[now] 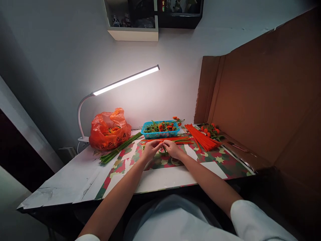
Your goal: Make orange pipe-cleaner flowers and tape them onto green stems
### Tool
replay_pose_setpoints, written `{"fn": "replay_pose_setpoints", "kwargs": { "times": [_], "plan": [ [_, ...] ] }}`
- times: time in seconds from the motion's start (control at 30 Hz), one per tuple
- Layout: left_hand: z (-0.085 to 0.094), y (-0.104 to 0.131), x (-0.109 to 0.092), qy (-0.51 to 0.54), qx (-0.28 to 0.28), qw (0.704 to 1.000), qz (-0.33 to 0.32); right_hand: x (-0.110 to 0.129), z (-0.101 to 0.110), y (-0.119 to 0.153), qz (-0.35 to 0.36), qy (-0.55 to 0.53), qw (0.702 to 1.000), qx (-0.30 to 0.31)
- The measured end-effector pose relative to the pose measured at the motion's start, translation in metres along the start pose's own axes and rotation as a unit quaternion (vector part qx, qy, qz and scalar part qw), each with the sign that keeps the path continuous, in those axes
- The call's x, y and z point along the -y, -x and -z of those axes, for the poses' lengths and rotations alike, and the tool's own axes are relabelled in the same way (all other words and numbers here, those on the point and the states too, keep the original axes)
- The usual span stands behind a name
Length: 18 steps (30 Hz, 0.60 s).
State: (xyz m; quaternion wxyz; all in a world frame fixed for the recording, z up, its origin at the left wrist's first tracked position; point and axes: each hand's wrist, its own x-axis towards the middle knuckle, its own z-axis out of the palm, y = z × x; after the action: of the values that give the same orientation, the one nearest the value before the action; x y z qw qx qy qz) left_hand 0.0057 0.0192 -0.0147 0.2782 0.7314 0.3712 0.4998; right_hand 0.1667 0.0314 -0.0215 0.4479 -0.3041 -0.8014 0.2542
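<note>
Both of my hands meet over the middle of the table, their fingertips nearly touching. My left hand (150,149) pinches something small, too tiny to make out. My right hand (173,149) is closed too, with a bit of green showing just below its fingers. Right behind the hands lie orange and green strips (184,141). A blue basket (160,135) beyond them holds green stems and orange flowers. A fan of orange strips (203,140) is to the right, next to several orange pompom flowers (209,130). On the left, a bundle of green stems (119,149) lies diagonally.
An orange plastic bag (109,131) with orange pieces inside stands at the back left, beside a lit desk lamp (126,79). A large cardboard sheet (263,90) rises on the right. Shelves (134,34) hang on the wall above the table (75,180).
</note>
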Motion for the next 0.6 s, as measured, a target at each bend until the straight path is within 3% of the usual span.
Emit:
{"fn": "replay_pose_setpoints", "kwargs": {
  "times": [0.37, 0.5, 0.6],
  "plan": [
    [-0.0004, 0.0002, 0.0006, 0.045, -0.008, 0.999, 0.021, -0.0002, 0.0014, -0.0004, -0.043, -0.052, 0.998, 0.000],
    [-0.0005, -0.0003, 0.0037, 0.036, -0.010, 0.999, 0.025, 0.0026, 0.0020, 0.0001, -0.024, -0.037, 0.999, 0.014],
    [-0.0012, -0.0014, 0.0067, 0.032, -0.015, 0.999, 0.034, 0.0053, 0.0019, 0.0006, 0.013, 0.033, 0.999, 0.010]
  ]
}}
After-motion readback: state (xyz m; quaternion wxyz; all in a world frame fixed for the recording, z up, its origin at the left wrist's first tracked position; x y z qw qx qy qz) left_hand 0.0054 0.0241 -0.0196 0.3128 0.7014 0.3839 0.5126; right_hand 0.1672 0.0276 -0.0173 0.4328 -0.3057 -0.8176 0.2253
